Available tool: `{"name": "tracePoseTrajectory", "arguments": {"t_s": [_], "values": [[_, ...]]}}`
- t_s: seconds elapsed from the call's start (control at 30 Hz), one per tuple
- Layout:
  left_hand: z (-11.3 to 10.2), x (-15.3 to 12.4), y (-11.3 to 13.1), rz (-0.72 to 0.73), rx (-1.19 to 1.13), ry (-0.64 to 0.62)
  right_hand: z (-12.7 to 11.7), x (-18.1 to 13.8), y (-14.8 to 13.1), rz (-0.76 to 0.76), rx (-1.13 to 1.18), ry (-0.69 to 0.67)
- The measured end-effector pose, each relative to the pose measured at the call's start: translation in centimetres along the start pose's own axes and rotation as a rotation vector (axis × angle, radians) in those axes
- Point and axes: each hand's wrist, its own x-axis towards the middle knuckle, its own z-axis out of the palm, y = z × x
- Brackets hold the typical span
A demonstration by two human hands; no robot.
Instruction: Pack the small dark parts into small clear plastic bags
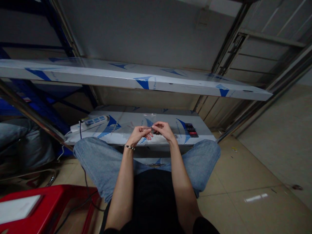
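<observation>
Over the lower shelf [168,115], my left hand [140,134] and my right hand [163,130] meet fingertip to fingertip. Each has thumb and forefinger pinched together around something small and dark between them, too tiny to name. A bracelet [129,147] circles my left wrist. Just beyond my fingers lies a clear plastic bag [149,116]. Under and around the hands are some pale and dark small bits on the shelf, partly hidden by the fingers.
A white power strip [94,122] with a black cable lies at the shelf's left end. A blurred-out black and red object [191,130] sits at the right. An upper shelf [156,80] crosses ahead. A red stool [53,204] with a white slab [19,208] stands lower left.
</observation>
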Motion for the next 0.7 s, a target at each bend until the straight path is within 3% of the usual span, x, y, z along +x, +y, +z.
{"name": "tracePoseTrajectory", "arguments": {"t_s": [0.4, 0.7], "values": [[-0.6, -0.3, 0.1, 0.056, 0.057, 0.085, 0.0, -0.1, -0.4, -0.048, -0.015, 0.068], [1.4, 0.9, 0.7, 0.317, 0.140, 0.427, -0.2, -0.1, 0.8, -0.007, -0.039, -0.101]]}}
